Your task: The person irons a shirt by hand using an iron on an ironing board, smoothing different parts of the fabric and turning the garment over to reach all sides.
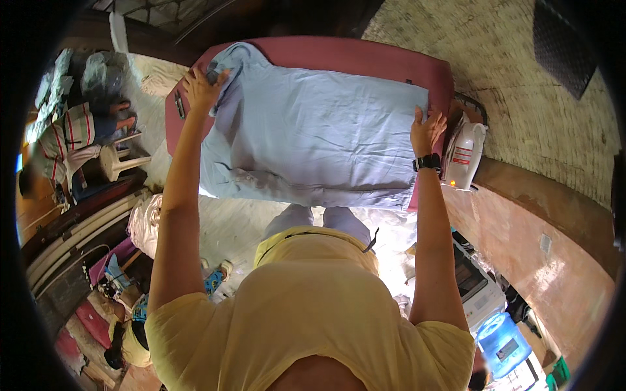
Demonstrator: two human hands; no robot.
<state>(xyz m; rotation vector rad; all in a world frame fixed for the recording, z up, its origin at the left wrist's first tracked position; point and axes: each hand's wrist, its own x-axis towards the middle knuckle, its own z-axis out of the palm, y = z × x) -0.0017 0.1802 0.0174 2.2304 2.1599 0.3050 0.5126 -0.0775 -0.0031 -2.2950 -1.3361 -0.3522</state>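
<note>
Two hands, left hand (201, 88) and right hand (427, 129), press flat and unclenched on opposite ends of a pale blue shirt (313, 140) spread over a maroon-padded table (365, 55), where the white iron (464, 156) just beside the right hand could be knocked over.

A cramped home laundry corner. A padded maroon ironing board (365, 55) carries a light blue shirt (313, 140), with a white electric iron (464, 156) beside it. Clothes, a plastic stool (117, 163) and a water jug (503, 344) crowd the floor.
</note>
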